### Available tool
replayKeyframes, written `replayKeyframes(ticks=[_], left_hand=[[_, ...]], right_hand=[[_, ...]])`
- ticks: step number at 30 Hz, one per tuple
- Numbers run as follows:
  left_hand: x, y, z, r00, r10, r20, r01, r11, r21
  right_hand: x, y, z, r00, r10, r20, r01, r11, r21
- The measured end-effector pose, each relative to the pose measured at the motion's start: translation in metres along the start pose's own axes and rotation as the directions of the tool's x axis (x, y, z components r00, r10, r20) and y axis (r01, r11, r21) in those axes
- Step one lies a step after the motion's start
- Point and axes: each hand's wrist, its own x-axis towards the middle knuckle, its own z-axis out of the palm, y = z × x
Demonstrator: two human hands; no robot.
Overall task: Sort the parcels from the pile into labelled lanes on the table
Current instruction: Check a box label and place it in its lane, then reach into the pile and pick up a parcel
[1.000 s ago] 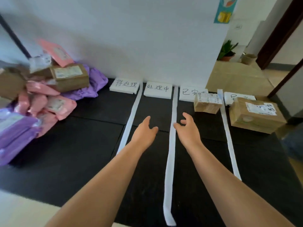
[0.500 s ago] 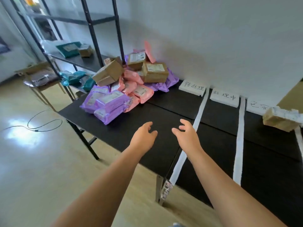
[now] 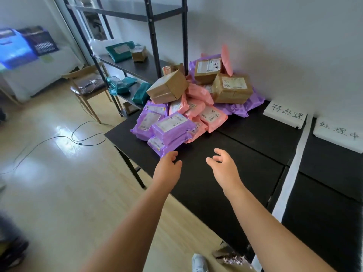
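Note:
A pile of parcels lies at the far left of the black table (image 3: 245, 146): purple mailer bags (image 3: 170, 126) in front, pink mailer bags (image 3: 212, 114) behind them, and brown cardboard boxes (image 3: 231, 89) on top. My left hand (image 3: 168, 165) hovers just in front of the nearest purple bag, fingers loosely curled, holding nothing. My right hand (image 3: 222, 165) is over the bare tabletop beside it, fingers relaxed and empty. Two white lane labels (image 3: 284, 113) with handwriting lie against the wall at the right, split by a white tape strip (image 3: 292, 169).
A black metal shelf (image 3: 137, 65) with teal parcels and a small box stands behind the table's left end. A wooden chair (image 3: 88, 85) and a cable (image 3: 59, 138) are on the wooden floor at the left. A white wall runs along the table's back.
My view has swung left from the lanes to the pile. Both empty hands have moved left and forward, now close to the front purple bags.

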Motion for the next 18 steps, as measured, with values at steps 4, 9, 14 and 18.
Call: replayKeyframes(ticks=[4, 9, 14, 18], left_hand=[[0.042, -0.011, -0.008, 0.996, -0.069, -0.047, 0.066, 0.995, -0.069], [0.09, -0.018, -0.023, 0.99, -0.124, -0.063, 0.114, 0.983, -0.142], [0.147, -0.01, -0.042, 0.993, -0.084, -0.089, 0.067, 0.982, -0.177], [0.191, -0.007, -0.06, 0.997, -0.01, -0.076, 0.005, 0.998, -0.064]], right_hand=[[0.034, -0.012, 0.027, 0.999, 0.009, 0.053, -0.008, 1.0, -0.019], [0.058, -0.021, 0.054, 0.994, 0.048, 0.094, -0.044, 0.998, -0.048], [0.084, -0.033, 0.079, 0.996, 0.077, 0.054, -0.073, 0.994, -0.084], [0.1, -0.044, 0.104, 0.993, 0.116, -0.01, -0.116, 0.991, -0.059]])
